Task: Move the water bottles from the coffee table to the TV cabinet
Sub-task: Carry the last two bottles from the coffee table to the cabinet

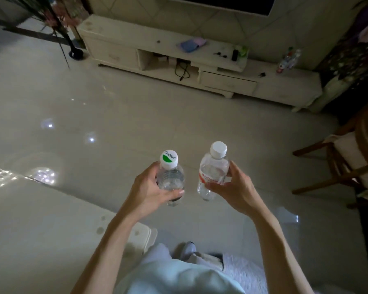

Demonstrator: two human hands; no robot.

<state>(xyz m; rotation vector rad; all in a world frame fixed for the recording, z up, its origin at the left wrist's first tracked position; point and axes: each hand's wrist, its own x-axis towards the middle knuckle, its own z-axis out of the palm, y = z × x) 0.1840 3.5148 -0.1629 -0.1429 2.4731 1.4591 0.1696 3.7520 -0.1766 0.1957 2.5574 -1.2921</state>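
Hands (149,187) (235,188) gripping clear bottles (172,179) (212,172), caps on

A home living room is showing itself in dim light: a cream TV cabinet (200,58) is stretching along the tiled wall at twelve o'clock beneath a dark screen (217,4). Glossy floor tiles (115,124) are reflecting ceiling lights, while a wooden chair (344,158) is sitting at three o'clock and a glass-topped coffee table (40,219) is lying at eight o'clock.
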